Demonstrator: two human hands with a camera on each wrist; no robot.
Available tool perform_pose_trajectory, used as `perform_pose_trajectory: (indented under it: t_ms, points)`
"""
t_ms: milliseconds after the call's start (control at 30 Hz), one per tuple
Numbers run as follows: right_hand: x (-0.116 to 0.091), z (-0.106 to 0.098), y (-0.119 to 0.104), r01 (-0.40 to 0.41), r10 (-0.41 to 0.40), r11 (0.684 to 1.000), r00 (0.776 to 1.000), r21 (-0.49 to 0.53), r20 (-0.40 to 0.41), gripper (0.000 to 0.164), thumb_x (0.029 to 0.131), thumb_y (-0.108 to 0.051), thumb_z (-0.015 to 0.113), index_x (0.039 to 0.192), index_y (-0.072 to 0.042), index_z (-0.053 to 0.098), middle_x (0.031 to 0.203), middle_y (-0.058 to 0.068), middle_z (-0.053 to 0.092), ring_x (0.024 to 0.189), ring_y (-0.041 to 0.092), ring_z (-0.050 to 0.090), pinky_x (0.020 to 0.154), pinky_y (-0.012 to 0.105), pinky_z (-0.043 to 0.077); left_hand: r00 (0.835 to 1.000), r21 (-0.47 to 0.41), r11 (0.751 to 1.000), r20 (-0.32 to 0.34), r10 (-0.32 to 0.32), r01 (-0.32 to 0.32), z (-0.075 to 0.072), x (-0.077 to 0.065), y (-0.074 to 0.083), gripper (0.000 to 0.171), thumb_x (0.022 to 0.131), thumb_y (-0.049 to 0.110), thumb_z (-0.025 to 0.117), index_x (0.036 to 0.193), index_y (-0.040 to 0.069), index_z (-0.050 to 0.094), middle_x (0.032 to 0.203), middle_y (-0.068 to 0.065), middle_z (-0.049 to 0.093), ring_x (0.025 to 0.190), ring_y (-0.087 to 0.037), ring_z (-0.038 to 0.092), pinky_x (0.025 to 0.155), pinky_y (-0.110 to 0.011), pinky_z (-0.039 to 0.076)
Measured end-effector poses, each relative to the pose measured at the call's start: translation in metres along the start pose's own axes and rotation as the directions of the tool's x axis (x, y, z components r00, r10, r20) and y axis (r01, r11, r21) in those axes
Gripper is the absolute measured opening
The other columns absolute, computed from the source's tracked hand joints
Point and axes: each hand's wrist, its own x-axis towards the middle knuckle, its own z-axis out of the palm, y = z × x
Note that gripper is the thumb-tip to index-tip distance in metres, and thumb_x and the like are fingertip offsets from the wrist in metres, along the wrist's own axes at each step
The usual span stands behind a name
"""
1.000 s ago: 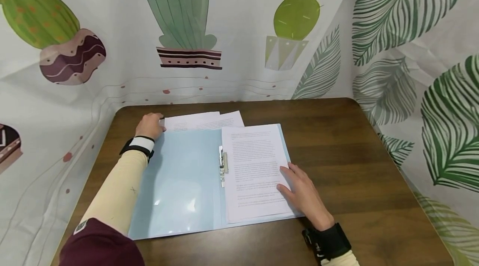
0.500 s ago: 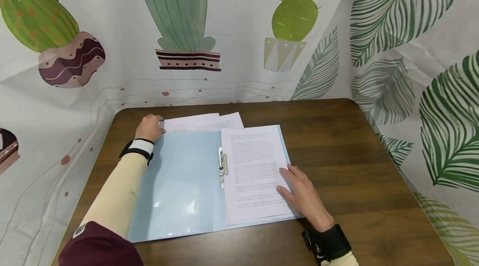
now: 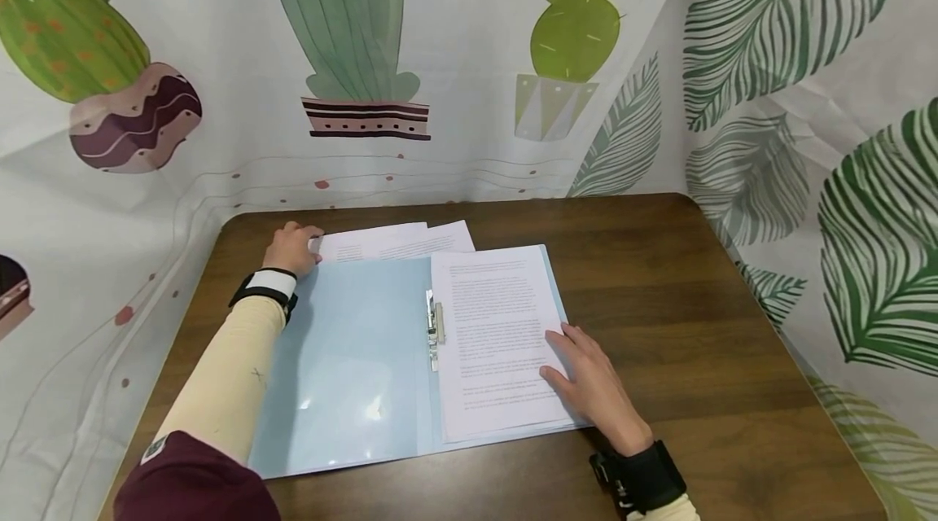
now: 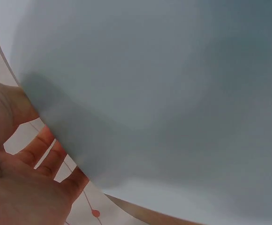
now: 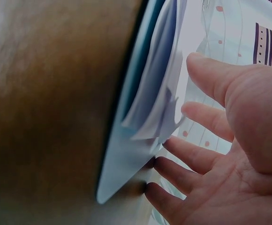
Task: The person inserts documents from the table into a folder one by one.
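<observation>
Left sleeve: here at the left edge of the counter (image 3: 689, 285), a maroon cuff (image 3: 198, 480) over a pale undersleeve (image 3: 220, 374), with a black-and-white band (image 3: 271, 286) round the wrist.
Left hand: up by the far left corner of the counter, and the left hand (image 3: 290, 250) is right at the far left corner of the folder cover; thumb and fingers meet the cover's edge, fingertips hidden, so whether they pinch it I cannot tell.
Blue folder: spread wide across the left and middle of the counter, the blue folder (image 3: 352, 358) shows its shiny bare left cover, light glinting near the bottom.
Loose sheets: poking out beyond the cover towards the counter's far edge, printed loose sheets (image 3: 399, 241) fan slightly, their left end just beside the left hand.
Metal clip: at the folder's spine, a silver metal clip (image 3: 436, 326) stands along the fold.
Paper stack: just right of the clip, a printed paper stack (image 3: 494, 342) lies on the folder's right half, edges slightly uneven.
Right hand: and here's the right hand (image 3: 597, 387), fingers apart and relaxed, nothing gripped, index finger and thumb over the stack's right edge.
Right wrist: a black strap (image 3: 643, 476) over the wood, towards the counter's near right corner.
</observation>
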Motion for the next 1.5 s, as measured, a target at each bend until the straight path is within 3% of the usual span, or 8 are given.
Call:
perform_pose_trajectory:
  t_ms: [333, 600, 800, 1000, 1267, 1500]
  points:
    - [-0.001, 0.002, 0.001, 0.002, -0.002, 1.000, 1.000, -0.003, 0.001, 0.061, 0.090, -0.023, 0.082, 0.143, -0.003, 0.059, 0.153, 0.025, 0.048, 0.144, 0.045, 0.040, 0.111, 0.066, 0.034, 1.000, -0.058, 0.998, 0.023, 0.003, -0.002, -0.001, 0.003, -0.004, 0.047, 0.091, 0.001, 0.072, 0.135, -0.001, 0.055, 0.140, -0.038, 0.038, 0.128, -0.059, 0.036, 0.100, -0.074, 0.036]
    - [0.000, 0.001, 0.000, 0.007, -0.007, 1.000, 1.000, -0.010, -0.004, 0.062, 0.089, -0.023, 0.082, 0.143, -0.003, 0.059, 0.153, 0.026, 0.047, 0.144, 0.046, 0.039, 0.111, 0.066, 0.034, 0.997, -0.166, 0.985, -0.075, 0.035, -0.047, -0.001, 0.006, -0.012, 0.032, 0.095, 0.008, 0.071, 0.124, -0.001, 0.062, 0.131, -0.031, 0.053, 0.127, -0.053, 0.044, 0.101, -0.069, 0.037]
    - [-0.001, 0.002, -0.001, 0.002, -0.002, 1.000, 1.000, -0.011, 0.006, 0.061, 0.090, -0.023, 0.081, 0.143, -0.003, 0.059, 0.153, 0.026, 0.047, 0.145, 0.045, 0.039, 0.112, 0.066, 0.034, 0.990, -0.292, 0.956, -0.138, -0.041, -0.001, -0.002, 0.007, -0.002, 0.020, 0.098, 0.009, 0.069, 0.115, -0.002, 0.066, 0.122, -0.026, 0.064, 0.110, -0.041, 0.054, 0.097, -0.058, 0.044]
    - [0.000, 0.001, -0.001, -0.001, 0.001, 1.000, 1.000, -0.006, 0.003, 0.062, 0.090, -0.023, 0.082, 0.143, -0.003, 0.059, 0.153, 0.026, 0.047, 0.144, 0.046, 0.039, 0.112, 0.066, 0.034, 0.982, -0.391, 0.920, -0.160, -0.102, 0.032, -0.002, 0.008, 0.008, 0.020, 0.098, 0.010, 0.070, 0.114, -0.002, 0.067, 0.114, -0.026, 0.068, 0.106, -0.039, 0.058, 0.091, -0.054, 0.045]
    - [0.001, 0.001, -0.001, 0.011, -0.011, 1.000, 1.000, -0.013, 0.001, 0.062, 0.090, -0.022, 0.082, 0.143, -0.003, 0.058, 0.153, 0.027, 0.047, 0.144, 0.046, 0.040, 0.112, 0.065, 0.034, 0.973, -0.439, 0.894, -0.153, -0.170, 0.088, -0.003, 0.005, 0.011, 0.021, 0.098, 0.013, 0.070, 0.115, 0.001, 0.070, 0.110, -0.022, 0.070, 0.104, -0.035, 0.060, 0.077, -0.040, 0.046]
    - [0.000, 0.001, -0.002, 0.027, -0.027, 0.999, 1.000, -0.040, -0.006, 0.061, 0.087, -0.020, 0.084, 0.141, -0.003, 0.061, 0.152, 0.027, 0.047, 0.143, 0.047, 0.040, 0.110, 0.066, 0.035, 0.962, -0.463, 0.885, -0.218, -0.165, 0.047, -0.007, 0.001, 0.015, 0.017, 0.099, 0.015, 0.070, 0.110, 0.002, 0.071, 0.106, -0.020, 0.074, 0.105, -0.033, 0.060, 0.083, -0.044, 0.043]
